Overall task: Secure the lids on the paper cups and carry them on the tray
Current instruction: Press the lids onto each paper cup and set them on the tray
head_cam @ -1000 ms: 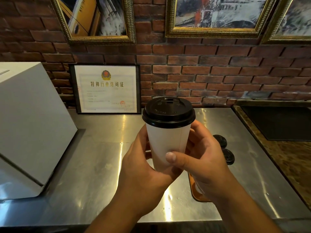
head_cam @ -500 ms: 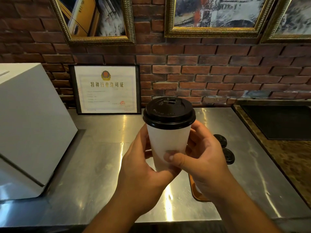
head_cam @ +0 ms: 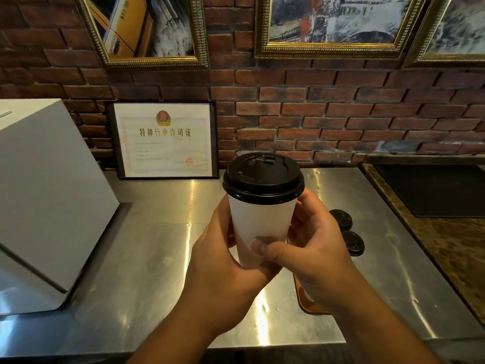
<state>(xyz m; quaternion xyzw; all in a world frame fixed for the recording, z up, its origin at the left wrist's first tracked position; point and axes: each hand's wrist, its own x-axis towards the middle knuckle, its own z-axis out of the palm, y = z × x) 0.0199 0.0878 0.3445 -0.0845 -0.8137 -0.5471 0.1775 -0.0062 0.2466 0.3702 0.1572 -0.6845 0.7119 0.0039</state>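
1. Holds a white paper cup (head_cam: 259, 232) upright in the middle, lifted above the shiny steel counter (head_cam: 157, 245).
2. Wraps the left hand (head_cam: 223, 264) round the cup's left side and bottom, with the fingers curled away behind it.
3. Wraps the right hand (head_cam: 315, 248) round the cup's right side, with the thumb (head_cam: 262, 246) pressed flat on the near face, low down.
4. Shows a black lid (head_cam: 262, 177) sitting level on the cup's rim, with the little sip flap on the far side.
5. Shows two spare lids lying flat on the counter to the right of the right hand: a far lid (head_cam: 341, 219) and a near lid (head_cam: 353, 243), very close together. Cannot tell if touching.
6. Shows only a brown corner of the tray (head_cam: 304, 303) on the counter, under the right hand. Hides the rest behind the hand and arm.
7. On the left, a big white box (head_cam: 47, 193) on the counter.
8. At the far edge, a framed paper (head_cam: 162, 140) with gold writing, against the brick wall (head_cam: 341, 114).
9. High on the wall, pictures in gold frames (head_cam: 152, 30).
10. On the right, a black mat (head_cam: 433, 190) on a brown stone top (head_cam: 459, 258).
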